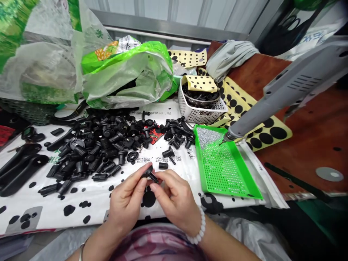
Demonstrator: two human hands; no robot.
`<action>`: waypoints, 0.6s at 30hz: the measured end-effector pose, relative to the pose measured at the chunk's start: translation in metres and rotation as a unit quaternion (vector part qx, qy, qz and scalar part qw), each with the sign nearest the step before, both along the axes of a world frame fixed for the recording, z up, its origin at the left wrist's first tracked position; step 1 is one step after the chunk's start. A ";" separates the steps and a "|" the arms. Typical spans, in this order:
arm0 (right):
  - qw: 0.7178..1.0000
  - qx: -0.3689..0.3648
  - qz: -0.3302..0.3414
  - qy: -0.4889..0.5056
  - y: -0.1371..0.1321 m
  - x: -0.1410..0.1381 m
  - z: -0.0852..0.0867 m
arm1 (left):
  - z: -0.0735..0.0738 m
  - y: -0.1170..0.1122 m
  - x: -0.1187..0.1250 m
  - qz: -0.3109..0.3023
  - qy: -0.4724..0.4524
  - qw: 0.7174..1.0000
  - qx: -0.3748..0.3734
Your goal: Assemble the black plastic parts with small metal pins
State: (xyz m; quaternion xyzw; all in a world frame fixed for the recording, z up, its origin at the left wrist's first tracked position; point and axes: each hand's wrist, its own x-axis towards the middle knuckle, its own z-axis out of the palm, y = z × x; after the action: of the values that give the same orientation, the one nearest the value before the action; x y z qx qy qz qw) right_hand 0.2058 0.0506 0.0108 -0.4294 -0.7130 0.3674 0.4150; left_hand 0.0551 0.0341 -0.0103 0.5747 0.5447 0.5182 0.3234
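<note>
Between my two hands, above the front of the table, is a small black plastic part (148, 174) with a wide round head and a ridged stem. My left hand (126, 197) pinches its round head. The fingertips of my right hand (174, 195) close on the ridged stem end. Just beyond my fingers lie a short black cylinder (163, 165) and another black part with a thin stem (169, 154). A large pile of black plastic parts (100, 141) spreads to the left and ahead of my hands.
To the right sits a green perforated tray (231, 174) of small silvery pieces; an electric screwdriver (252, 112) points down over it. Behind stand a white basket (190, 110) of dark parts and green-white plastic bags (122, 83). Black handles (21, 174) lie at far left.
</note>
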 end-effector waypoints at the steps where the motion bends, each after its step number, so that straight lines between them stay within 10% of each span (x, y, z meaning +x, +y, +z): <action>1: 0.998 -0.051 0.001 0.040 0.000 -0.001 0.000 | -0.001 0.000 0.000 -0.004 0.019 1.000 0.019; 6: 0.941 -0.282 0.033 0.184 0.007 0.001 0.001 | 0.000 -0.001 0.000 -0.039 0.059 0.996 0.060; 10: 0.926 -0.333 0.044 0.171 0.009 0.005 0.004 | -0.001 -0.003 0.000 -0.057 0.059 0.993 0.085; 18: 1.000 0.010 -0.002 0.017 -0.007 0.000 0.005 | 0.002 -0.011 0.004 -0.058 -0.039 0.995 0.065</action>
State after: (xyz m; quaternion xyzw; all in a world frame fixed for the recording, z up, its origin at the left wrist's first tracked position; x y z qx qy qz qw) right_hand 0.2062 0.0439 0.0160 -0.4204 -0.7088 0.3666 0.4319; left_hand 0.0587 0.0232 -0.0083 0.6045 0.4630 0.5545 0.3357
